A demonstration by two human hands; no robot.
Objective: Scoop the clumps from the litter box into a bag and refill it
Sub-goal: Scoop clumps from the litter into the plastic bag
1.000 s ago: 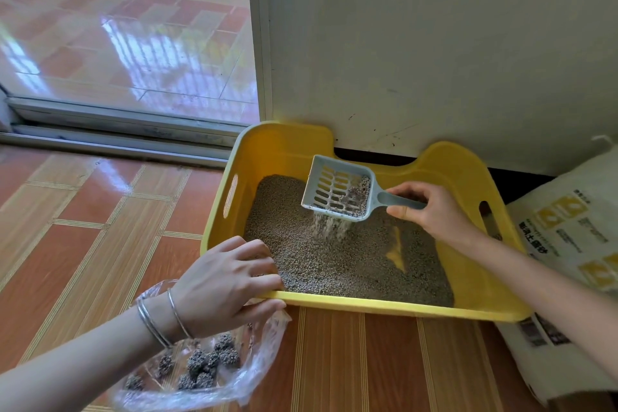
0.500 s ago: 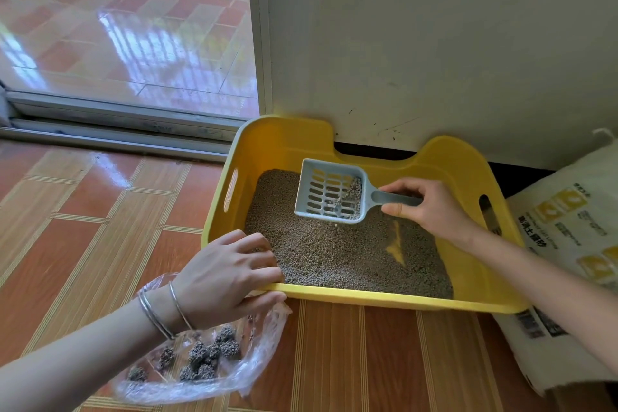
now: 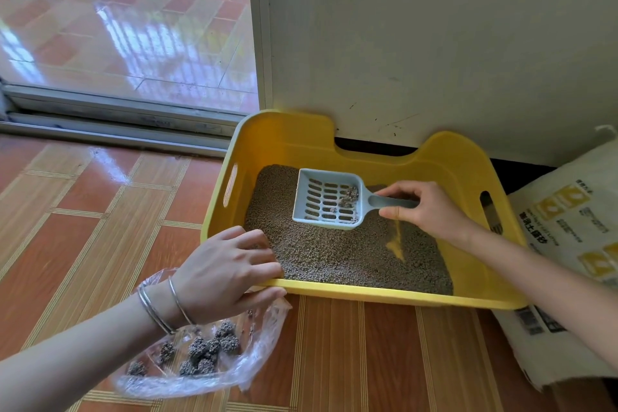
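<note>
A yellow litter box (image 3: 384, 294) holding grey litter (image 3: 334, 254) stands on the floor against the wall. My right hand (image 3: 431, 207) grips the handle of a pale blue slotted scoop (image 3: 329, 199), held level just above the litter. A small grey clump (image 3: 347, 197) lies in the scoop near the handle. My left hand (image 3: 227, 271) holds the box's near left rim, fingers over the edge and thumb below it. Under that wrist lies an open clear plastic bag (image 3: 200, 368) with several dark clumps (image 3: 204, 351) inside.
A white sack of litter (image 3: 568, 244) with yellow print leans at the right of the box. A wall (image 3: 434, 43) rises just behind the box. At the left, a sliding-door track (image 3: 117, 124) crosses the tiled floor (image 3: 83, 227).
Loose litter has sifted out through the scoop's slots, leaving a small clump. The scoop has dropped lower and levelled. My left hand stays on the rim.
</note>
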